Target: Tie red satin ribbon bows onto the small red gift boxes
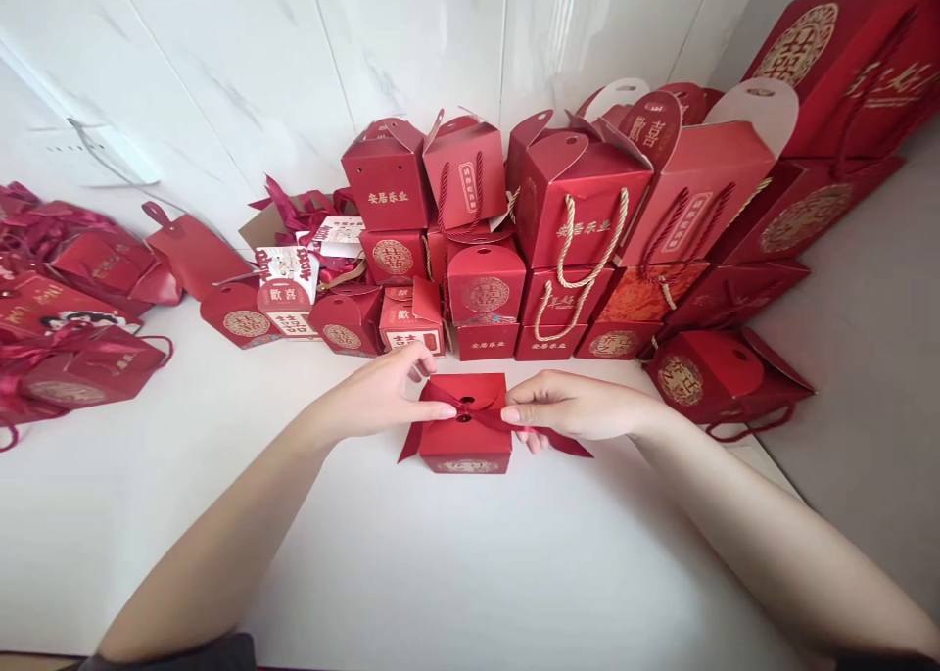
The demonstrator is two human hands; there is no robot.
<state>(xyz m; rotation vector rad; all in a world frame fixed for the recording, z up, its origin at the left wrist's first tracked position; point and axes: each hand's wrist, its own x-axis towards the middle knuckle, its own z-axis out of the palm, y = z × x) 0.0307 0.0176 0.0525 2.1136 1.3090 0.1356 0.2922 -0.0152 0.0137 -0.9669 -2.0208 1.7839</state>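
We see a small boxy carton (464, 448) of smooth red card, its top flaps folded in with rounded edges and dark round holes, a gold medallion printed on its near face. A glossy, wine-red ribbon (569, 444), flat and soft with loose tails, crosses its top. The carton sits on the white bench (470, 563) between our hands, just right of the left hand (397, 392) and just left of the right hand (562, 405). Our right hand pinches the ribbon between thumb and finger; our left thumb touches it by the holes, fingers curled above, though we cannot tell whether they grip. Beyond both hands stand stacked red card boxes (485, 294), some with twisted cord handles (562, 255).
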